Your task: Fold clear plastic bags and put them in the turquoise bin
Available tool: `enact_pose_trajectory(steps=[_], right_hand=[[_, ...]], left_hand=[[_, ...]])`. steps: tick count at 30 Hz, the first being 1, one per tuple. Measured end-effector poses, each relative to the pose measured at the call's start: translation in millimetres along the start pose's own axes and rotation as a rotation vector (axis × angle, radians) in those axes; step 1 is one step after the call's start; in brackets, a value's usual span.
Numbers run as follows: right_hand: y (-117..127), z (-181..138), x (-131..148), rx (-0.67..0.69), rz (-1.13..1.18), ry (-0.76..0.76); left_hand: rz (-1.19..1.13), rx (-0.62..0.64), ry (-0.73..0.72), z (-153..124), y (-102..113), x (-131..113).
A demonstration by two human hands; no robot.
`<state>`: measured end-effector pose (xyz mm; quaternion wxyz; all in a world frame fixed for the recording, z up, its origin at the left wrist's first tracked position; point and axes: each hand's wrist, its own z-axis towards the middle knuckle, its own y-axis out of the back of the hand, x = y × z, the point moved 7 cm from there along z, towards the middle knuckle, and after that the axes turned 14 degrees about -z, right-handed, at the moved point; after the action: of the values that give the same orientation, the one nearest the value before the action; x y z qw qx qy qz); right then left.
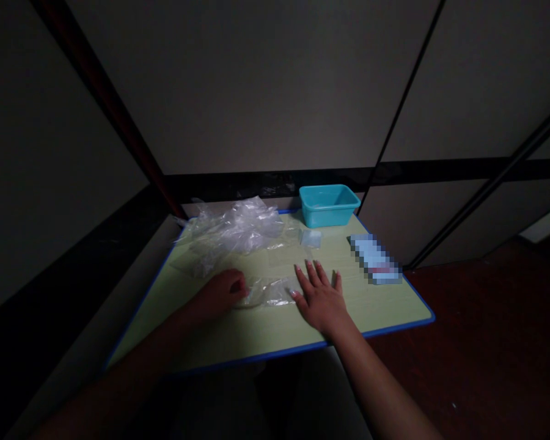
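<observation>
A clear plastic bag (275,292) lies flattened on the light table between my two hands. My left hand (222,288) is closed in a pinch on the bag's left end. With fingers spread and palm down, my right hand (323,300) rests at the bag's right end. Behind my left hand is a loose heap of clear plastic bags (245,226). A small pale blue packet (310,238) lies beyond my right fingertips.
A turquoise plastic basin (330,214) stands at the table's far edge. A blurred-out, pale blue flat item (376,260) lies on the right. The table (380,311) has a blue rim, and cabinet panels (256,85) rise right behind it.
</observation>
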<state>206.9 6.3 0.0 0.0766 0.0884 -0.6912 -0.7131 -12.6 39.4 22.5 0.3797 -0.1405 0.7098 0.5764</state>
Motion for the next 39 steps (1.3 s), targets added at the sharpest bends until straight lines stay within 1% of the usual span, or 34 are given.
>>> enact_pose_trajectory(steps=[3,5,7,9,11,12,14,15,17,19,20,24,25,28,30,33,34,36,38,39], right_hand=[[0,0,-1,-0.009,-0.004,-0.002],[-1,0,-1,-0.014,-0.007,-0.003],[-1,0,-1,-0.011,-0.009,-0.006],[-1,0,0,-0.002,-0.008,-0.012],[-1,0,0,0.008,-0.004,-0.02],[-1,0,0,0.008,-0.003,-0.024],[0,-1,0,0.002,-0.004,-0.028],[0,-1,0,-0.003,-0.007,-0.03],[1,-1,0,-0.009,-0.013,-0.032],[1,-2,-1,-0.007,-0.015,-0.034],[1,-2,-1,-0.005,-0.016,-0.032],[0,-1,-1,0.005,-0.02,-0.025],[0,0,-1,0.008,-0.02,-0.027],[-1,1,-2,0.017,-0.011,-0.032],[0,1,-2,0.019,-0.009,-0.03],[1,0,-1,0.023,-0.013,-0.025],[2,0,-1,0.026,-0.013,-0.024],[3,-1,-1,0.031,-0.013,-0.024],[4,-1,-1,0.028,-0.011,-0.029],[5,-1,-1,0.025,-0.009,-0.033]], left_hand=[[-0.031,0.054,0.024,2,8,-1],[-0.027,0.06,0.038,7,14,-2],[0.003,0.033,0.048,11,19,-6],[0.053,-0.029,0.04,12,21,-17],[0.11,-0.108,-0.001,5,17,-36],[0.13,-0.131,-0.028,0,12,-47],[0.202,-0.158,-0.107,-13,-2,-68],[0.247,-0.154,-0.123,-18,-10,-74],[0.267,-0.106,-0.072,-25,-22,-71],[0.164,-0.041,0.019,-27,-27,-55],[0.103,0.002,0.037,-27,-27,-47],[-0.147,0.137,0.043,-29,-15,-16],[-0.176,0.154,0.054,-31,-10,-9],[-0.103,0.196,0.039,-33,2,1],[0.003,0.207,-0.027,-32,9,0],[0.123,0.241,-0.117,-28,14,-10],[0.157,0.261,-0.115,-27,14,-13],[0.24,0.273,-0.059,-28,14,-19],[0.331,0.213,0.003,-31,15,-29],[0.363,0.146,0.003,-34,15,-38]])
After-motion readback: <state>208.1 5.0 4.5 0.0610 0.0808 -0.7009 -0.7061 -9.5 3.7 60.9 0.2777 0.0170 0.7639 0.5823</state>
